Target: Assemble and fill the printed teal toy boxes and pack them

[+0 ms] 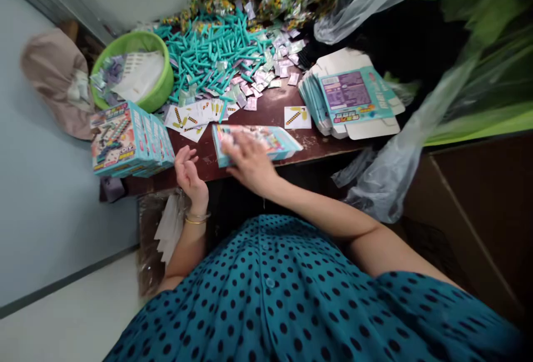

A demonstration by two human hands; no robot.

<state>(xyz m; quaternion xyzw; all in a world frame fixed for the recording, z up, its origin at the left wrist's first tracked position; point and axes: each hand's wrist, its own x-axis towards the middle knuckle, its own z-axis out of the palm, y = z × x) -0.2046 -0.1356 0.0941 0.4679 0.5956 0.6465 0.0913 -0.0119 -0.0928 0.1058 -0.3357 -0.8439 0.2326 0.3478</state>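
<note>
My right hand (249, 162) lies flat on a teal printed box (272, 141) at the near edge of the brown table (291, 112), fingers spread over its left half. My left hand (188, 173) hovers just left of the box, fingers loosely curled and apart, holding nothing. A row of finished teal boxes (127, 140) stands at the table's left end, close to my left hand. Small printed cards (194, 116) lie just beyond the box, and one more card (297, 117) to the right.
A heap of teal sticks (208, 56) and small sachets (266, 73) covers the back of the table. A green bowl (162, 87) sits at the left. Flat unfolded cartons (350, 98) are stacked at the right. Clear plastic bags (387, 173) hang off the right edge.
</note>
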